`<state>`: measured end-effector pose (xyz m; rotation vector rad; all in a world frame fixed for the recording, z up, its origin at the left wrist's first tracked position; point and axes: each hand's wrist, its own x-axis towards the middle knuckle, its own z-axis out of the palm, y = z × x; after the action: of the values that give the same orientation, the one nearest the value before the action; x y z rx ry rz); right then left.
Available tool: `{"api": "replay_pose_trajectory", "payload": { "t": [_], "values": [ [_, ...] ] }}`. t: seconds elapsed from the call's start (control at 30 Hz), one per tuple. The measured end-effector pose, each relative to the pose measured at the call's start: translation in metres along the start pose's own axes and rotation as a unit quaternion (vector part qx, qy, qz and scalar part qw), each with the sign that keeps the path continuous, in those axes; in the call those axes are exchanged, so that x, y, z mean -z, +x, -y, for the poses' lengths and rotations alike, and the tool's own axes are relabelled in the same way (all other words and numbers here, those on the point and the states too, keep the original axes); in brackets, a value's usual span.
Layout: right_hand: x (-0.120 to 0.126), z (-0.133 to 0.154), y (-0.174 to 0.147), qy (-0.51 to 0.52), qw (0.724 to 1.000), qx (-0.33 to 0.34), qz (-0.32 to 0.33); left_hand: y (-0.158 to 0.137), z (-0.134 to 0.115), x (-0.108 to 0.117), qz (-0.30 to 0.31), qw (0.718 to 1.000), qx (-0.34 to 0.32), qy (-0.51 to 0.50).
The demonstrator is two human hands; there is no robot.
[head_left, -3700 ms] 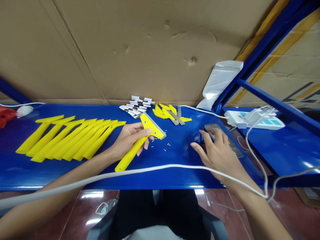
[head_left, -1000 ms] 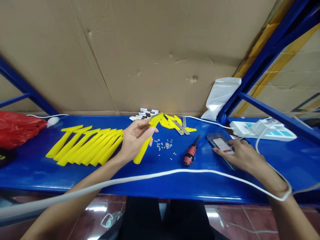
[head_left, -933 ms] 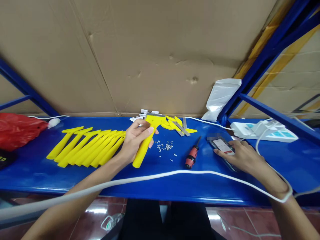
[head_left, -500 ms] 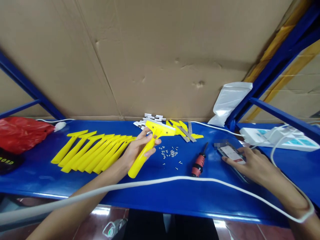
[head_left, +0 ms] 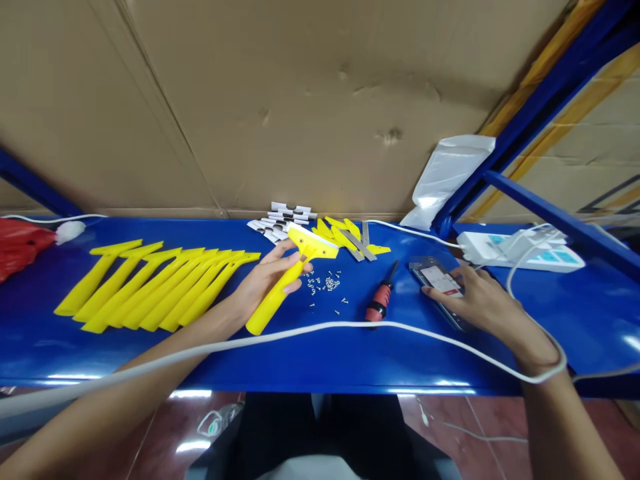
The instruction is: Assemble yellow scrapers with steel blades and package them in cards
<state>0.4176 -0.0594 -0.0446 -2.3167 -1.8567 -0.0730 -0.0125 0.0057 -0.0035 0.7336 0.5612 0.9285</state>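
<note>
My left hand point(head_left: 265, 275) is closed around a yellow scraper point(head_left: 273, 303), its wide head tilted up and away from me with a pale strip along the far edge. My right hand point(head_left: 485, 303) grips a smartphone point(head_left: 440, 281) by its sides, with the lit screen facing up on the bench. Between the hands lie a red and black screwdriver point(head_left: 381, 300) and a scatter of small screws and nuts point(head_left: 330, 283). To the left, several yellow scraper handles point(head_left: 165, 287) lie in a slanted row.
Behind the screws are yellow plates point(head_left: 325, 231), grey metal blades point(head_left: 363, 248) and white-sleeved pieces point(head_left: 287, 215). A white cable point(head_left: 345, 325) crosses in front of both arms. A power strip point(head_left: 565, 257), a plastic bag point(head_left: 447, 173) and a red bag point(head_left: 23, 247) sit near the edges.
The camera view has shifted, so the bench appears further left and higher. My left hand still holds the scraper and my right hand still grips the smartphone.
</note>
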Motion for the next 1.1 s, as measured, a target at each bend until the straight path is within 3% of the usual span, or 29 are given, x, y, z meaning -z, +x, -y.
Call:
{"api": "replay_pose_trajectory", "payload": {
  "t": [0.13,0.27,0.33,0.43,0.6,0.7,0.83,1.1],
  "values": [
    [0.004,0.0,0.0,-0.012,0.999,-0.01,0.034,0.002,0.001,0.002,-0.001,1.0,0.015,0.018],
    [0.012,0.013,-0.006,-0.017,1.0,0.013,0.019,0.005,0.003,0.002,0.003,0.999,0.022,0.034],
    [0.018,0.029,-0.008,0.001,0.998,0.066,-0.006,0.005,0.003,-0.001,-0.015,0.999,0.019,0.036],
    [0.027,0.063,-0.006,0.09,0.975,0.202,-0.036,0.004,0.001,-0.007,-0.035,0.998,0.026,0.035],
    [0.039,0.113,0.023,0.141,0.915,0.362,0.107,0.004,0.001,-0.006,-0.029,0.998,0.027,0.044],
    [0.043,0.135,0.039,0.168,0.859,0.43,0.221,0.006,0.003,0.001,-0.019,0.999,0.033,0.038],
    [0.042,0.154,0.043,0.213,0.821,0.436,0.301,0.008,0.006,0.006,-0.018,0.998,0.043,0.04],
    [0.028,0.152,0.025,0.303,0.808,0.427,0.269,0.004,0.009,0.0,-0.034,0.997,0.048,0.042]
  ]
}}
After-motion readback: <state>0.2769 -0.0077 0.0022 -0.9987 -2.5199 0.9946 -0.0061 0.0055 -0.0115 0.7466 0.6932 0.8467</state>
